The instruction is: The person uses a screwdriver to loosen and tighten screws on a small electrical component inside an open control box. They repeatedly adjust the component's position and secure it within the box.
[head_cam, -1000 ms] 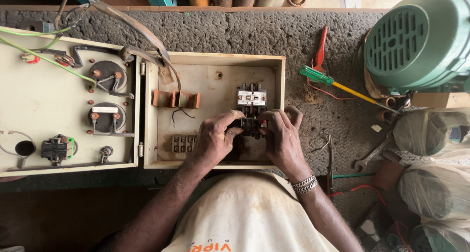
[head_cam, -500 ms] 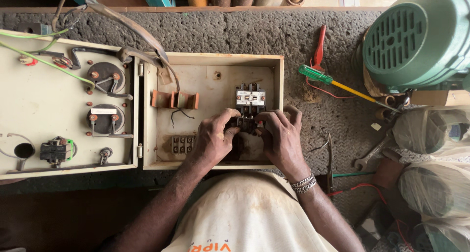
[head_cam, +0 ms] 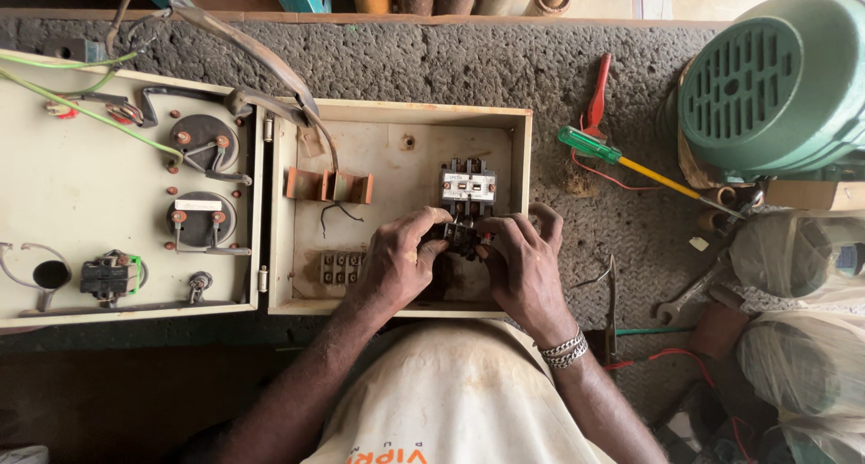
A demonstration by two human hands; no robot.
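Head view: left hand point(head_cam: 396, 266) and right hand point(head_cam: 523, 266) both pinch small black block point(head_cam: 459, 237) inside box point(head_cam: 518, 203), below contactor point(head_cam: 467, 190). Block likely light, rigid; hold by sides.

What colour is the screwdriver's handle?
The screwdriver has a green handle; the head view shows it.

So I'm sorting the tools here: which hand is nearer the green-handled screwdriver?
Right. The right hand is in the open box, at its right wall, with the green-handled screwdriver just outside, up and right. The left hand is further left in the box.
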